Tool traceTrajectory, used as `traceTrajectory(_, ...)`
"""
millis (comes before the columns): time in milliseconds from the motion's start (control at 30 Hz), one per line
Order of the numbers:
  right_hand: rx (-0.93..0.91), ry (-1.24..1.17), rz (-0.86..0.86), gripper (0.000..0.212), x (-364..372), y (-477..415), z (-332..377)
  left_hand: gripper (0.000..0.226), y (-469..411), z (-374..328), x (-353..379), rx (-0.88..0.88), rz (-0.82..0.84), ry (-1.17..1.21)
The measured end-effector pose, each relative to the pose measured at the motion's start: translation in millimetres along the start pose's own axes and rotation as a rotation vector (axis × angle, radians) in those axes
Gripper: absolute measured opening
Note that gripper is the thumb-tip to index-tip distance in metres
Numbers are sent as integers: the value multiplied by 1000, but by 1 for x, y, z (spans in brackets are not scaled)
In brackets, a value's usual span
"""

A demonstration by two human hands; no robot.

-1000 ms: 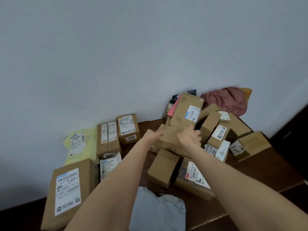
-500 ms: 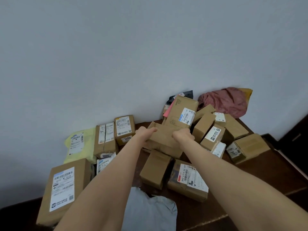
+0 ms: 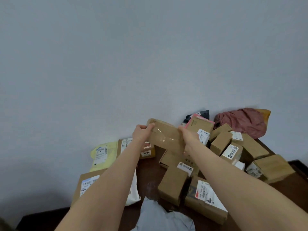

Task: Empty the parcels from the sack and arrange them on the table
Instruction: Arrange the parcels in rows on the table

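Matt brown cardboard on the held box [image 3: 165, 135], banded in glossy, wrinkled clear tape. Same dull cardboard on the parcels [image 3: 172, 184], under smooth white paper labels [image 3: 207, 194]. Soft-sheen plastic on the yellow mailer [image 3: 101, 155] and grey mailer [image 3: 160, 217]. Dark smooth wood on the worktop [image 3: 148, 174]. Matt, crumpled red sack [image 3: 241, 122].

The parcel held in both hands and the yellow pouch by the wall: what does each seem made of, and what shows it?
The held parcel: matte brown cardboard, banded with glossy clear tape that catches light. The yellow pouch: probably thin plastic film, soft and wrinkled.
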State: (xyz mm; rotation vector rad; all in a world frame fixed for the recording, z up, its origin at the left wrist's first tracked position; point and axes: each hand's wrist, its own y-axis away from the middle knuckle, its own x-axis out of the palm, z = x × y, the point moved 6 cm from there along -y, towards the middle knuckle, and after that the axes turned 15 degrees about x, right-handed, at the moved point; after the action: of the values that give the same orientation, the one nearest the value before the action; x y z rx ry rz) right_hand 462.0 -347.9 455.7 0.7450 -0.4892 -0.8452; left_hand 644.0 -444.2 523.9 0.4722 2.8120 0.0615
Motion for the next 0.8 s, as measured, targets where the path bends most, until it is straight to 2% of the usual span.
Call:
traceTrajectory(100,50,-113,61,91,8,-11,3,56,0,-12,-12,33,-49,73)
traceTrajectory(267,58,-170,125,35,4,75,9,54,3,-25,-26,72,-122,116)
traceTrajectory(333,34,-165,130,26,0,77,12,59,4,-27,-28,82,-119,112)
traceTrajectory(367,24,-153,146,26,0,79,13,68,5,-28,-28,78,-105,117)
traceTrajectory(467,-10,-160,161,27,-1,79,18,111,-1,-24,-26,33,-66,90)
traceTrajectory(533,-50,-140,132,24,-2,80,23,123,-7,-19,-25,26,-51,73)
traceTrajectory(633,-81,-117,132,27,-2,81,29,112,-2,-24,-22,8,2,97)
traceTrajectory(733,-103,-100,139,36,-1,79,35,71,3,-27,-19,15,74,113)
traceTrajectory(800,-118,-93,127,42,-1,76,38,56,2,-26,-18,33,80,127)
